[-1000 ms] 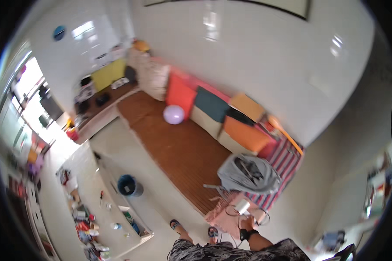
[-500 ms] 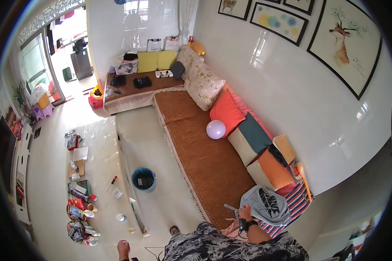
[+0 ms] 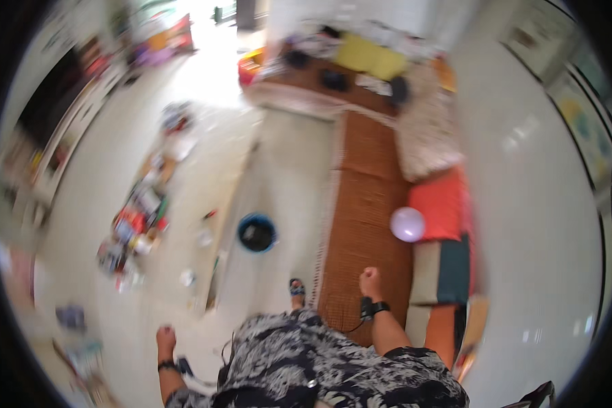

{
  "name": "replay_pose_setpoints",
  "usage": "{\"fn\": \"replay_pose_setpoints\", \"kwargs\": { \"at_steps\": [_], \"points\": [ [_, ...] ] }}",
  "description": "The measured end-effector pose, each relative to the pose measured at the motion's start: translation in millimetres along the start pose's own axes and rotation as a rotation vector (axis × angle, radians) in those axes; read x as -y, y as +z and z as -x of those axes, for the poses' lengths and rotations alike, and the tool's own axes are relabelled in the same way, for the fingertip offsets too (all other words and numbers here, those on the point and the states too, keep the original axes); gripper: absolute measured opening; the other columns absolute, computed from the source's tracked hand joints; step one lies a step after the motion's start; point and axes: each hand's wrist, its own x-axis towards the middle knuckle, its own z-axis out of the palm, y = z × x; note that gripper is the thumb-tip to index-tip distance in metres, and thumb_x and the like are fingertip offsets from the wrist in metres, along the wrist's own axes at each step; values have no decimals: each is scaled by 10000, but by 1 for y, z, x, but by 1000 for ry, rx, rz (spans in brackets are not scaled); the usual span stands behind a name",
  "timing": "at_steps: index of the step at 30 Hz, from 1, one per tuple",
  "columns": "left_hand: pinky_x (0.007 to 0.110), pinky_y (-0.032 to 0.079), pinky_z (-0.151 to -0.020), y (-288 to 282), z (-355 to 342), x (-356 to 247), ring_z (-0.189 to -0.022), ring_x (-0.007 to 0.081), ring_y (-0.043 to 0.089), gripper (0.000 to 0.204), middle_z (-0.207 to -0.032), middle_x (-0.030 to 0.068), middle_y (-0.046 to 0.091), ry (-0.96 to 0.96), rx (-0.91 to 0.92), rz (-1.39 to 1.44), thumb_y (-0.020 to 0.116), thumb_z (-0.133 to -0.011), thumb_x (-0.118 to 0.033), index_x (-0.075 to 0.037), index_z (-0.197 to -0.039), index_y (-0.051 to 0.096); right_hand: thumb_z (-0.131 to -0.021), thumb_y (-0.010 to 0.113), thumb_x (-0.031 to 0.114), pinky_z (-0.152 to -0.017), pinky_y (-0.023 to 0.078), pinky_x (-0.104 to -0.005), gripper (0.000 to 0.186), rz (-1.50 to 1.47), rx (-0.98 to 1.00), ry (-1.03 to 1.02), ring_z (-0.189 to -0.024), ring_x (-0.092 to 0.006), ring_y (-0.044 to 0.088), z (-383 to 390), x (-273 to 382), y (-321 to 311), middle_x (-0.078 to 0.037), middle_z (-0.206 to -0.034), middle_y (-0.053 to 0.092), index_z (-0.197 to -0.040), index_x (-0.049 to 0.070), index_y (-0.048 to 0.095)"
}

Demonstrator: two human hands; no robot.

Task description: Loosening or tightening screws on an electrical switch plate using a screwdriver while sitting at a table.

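**Walking beside a long brown couch, both hands closed and empty**

A person seen from above, in a black-and-white patterned shirt, stands on a pale tiled floor [image 3: 279, 163] at the near end of a long brown woven couch [image 3: 364, 224]. The right hand [image 3: 369, 279] hangs over the couch's near edge, fingers curled into a loose fist around nothing that shows; a black band wraps the wrist just below it. The left hand [image 3: 165, 336] hangs low over bare floor, well apart from the couch, also curled shut, with a dark wristband; the blur hides whether anything small sits inside it.

Just ahead of the right hand, a pale lilac round balloon [image 3: 407, 224] rests on the couch against an orange square cushion [image 3: 440, 204], with a dark teal cushion [image 3: 445, 272] beside it. One sandalled foot [image 3: 296, 288] points forward between the couch and a round blue bucket with a dark inside [image 3: 256, 232].

The picture is smeared by head motion. Moving well here probably means steadying the head, keeping the feet wide of the bucket, and minding the scattered clutter of packets and small objects [image 3: 136, 224] on the floor to the left
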Motion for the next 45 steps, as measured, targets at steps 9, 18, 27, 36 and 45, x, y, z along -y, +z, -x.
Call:
{"fn": "replay_pose_setpoints", "kwargs": {
  "at_steps": [9,18,27,36,45],
  "points": [
    [450,475,-794,-11,117,-85,-869,371,591,307,-892,207,622,-279,-184,65,509,-948,-248,27,-897,634,-844,559,59,-791,497,-302,217,-7,395,-282,-862,-163,596,-179,138,87,-64,-918,619,-1051,1,585],
    [461,454,-790,66,211,-59,-861,379,560,334,-872,208,585,-619,-41,13,503,-968,-270,28,-871,616,-816,589,72,-686,551,-356,301,302,506,-16,-766,-234,656,-360,105,43,-110,-871,658,-1108,-4,594],
    [485,453,-779,136,220,-53,-886,392,553,74,-936,170,575,-455,-86,-84,604,-811,-77,-48,-879,598,-844,567,212,-805,503,-471,266,1048,162,-650,-903,-423,638,-534,270,73,-252,-922,662,-968,-9,648],
    [458,529,-651,336,-83,-303,-770,335,661,253,-853,109,659,360,685,309,622,-834,-330,-119,-970,656,-901,602,149,-646,487,-273,160,592,1339,-627,-730,-110,587,-377,274,549,-19,-824,622,-996,21,601],
    [448,527,-761,397,-125,-369,-833,308,664,358,-923,137,656,319,127,321,636,-856,-286,-57,-1130,605,-922,605,174,-663,506,-268,190,268,1548,-946,-699,-119,599,-313,267,621,-34,-828,636,-992,-3,618]
  ]
}}
